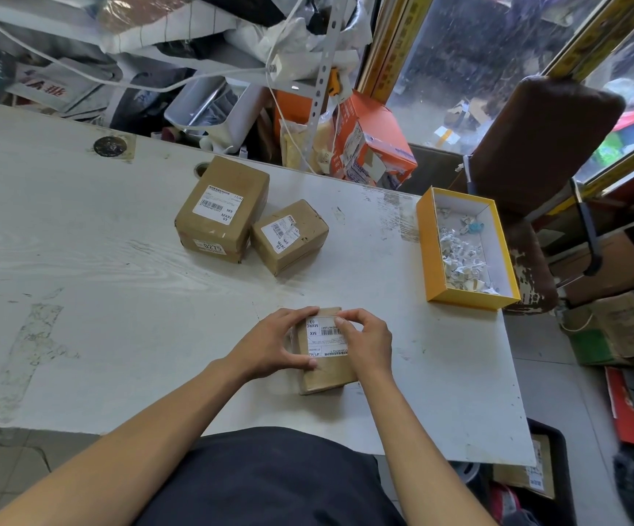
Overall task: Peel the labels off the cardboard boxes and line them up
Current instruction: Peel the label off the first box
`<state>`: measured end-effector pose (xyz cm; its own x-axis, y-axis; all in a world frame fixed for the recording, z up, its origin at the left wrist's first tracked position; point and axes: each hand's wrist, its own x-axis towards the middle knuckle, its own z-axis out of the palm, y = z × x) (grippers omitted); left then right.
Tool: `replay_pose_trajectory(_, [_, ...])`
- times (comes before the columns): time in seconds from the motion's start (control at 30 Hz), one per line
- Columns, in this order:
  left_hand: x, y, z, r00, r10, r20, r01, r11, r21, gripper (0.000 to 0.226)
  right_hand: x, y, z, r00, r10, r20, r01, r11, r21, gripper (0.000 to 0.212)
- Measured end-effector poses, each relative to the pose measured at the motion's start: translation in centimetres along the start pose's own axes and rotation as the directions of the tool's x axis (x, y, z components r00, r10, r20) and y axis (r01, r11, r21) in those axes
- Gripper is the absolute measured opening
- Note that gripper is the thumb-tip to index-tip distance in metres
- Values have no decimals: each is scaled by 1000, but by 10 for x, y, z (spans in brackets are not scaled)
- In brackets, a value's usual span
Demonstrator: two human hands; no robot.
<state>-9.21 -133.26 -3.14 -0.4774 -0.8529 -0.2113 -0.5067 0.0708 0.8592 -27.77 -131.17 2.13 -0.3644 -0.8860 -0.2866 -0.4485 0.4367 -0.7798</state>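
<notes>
A small cardboard box point(327, 377) lies near the table's front edge with a white shipping label point(325, 337) on its top face. My left hand point(277, 345) grips the box from the left, fingers over the far edge and thumb on the near part of the label. My right hand point(366, 341) is curled over the label's right side, fingertips at its far edge. Two more labelled boxes stand further back: a large box point(220, 216) and a smaller box point(292, 237) touching its right side.
A yellow tray point(427, 252) with several crumpled label scraps sits at the table's right. The white table point(99, 260) ends just right of it. A brown chair point(543, 153) stands beyond, with shelves and clutter behind the table.
</notes>
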Motion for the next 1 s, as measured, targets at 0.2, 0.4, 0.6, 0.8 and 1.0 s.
replay_pose_trajectory(0.2, [0, 0, 0, 1000, -3, 6, 3, 1000, 6, 95, 0, -1, 0, 1000, 7, -2, -7, 1000, 2, 9])
replay_pose_trajectory(0.4, [0, 0, 0, 1000, -6, 6, 6, 1000, 9, 95, 0, 0, 1, 1000, 9, -4, -9, 1000, -5, 8])
replay_pose_trajectory(0.6, [0, 0, 0, 1000, -6, 7, 6, 1000, 17, 95, 1, 2, 2, 1000, 1, 0, -1, 1000, -1, 9])
replay_pose_trajectory(0.8, [0, -1, 0, 1000, -14, 6, 14, 1000, 5, 94, 0, 2, 1, 1000, 3, -2, -3, 1000, 18, 7])
replay_pose_trajectory(1.0, [1, -1, 1, 1000, -16, 8, 16, 1000, 1, 94, 0, 2, 1, 1000, -2, -2, 2, 1000, 12, 7])
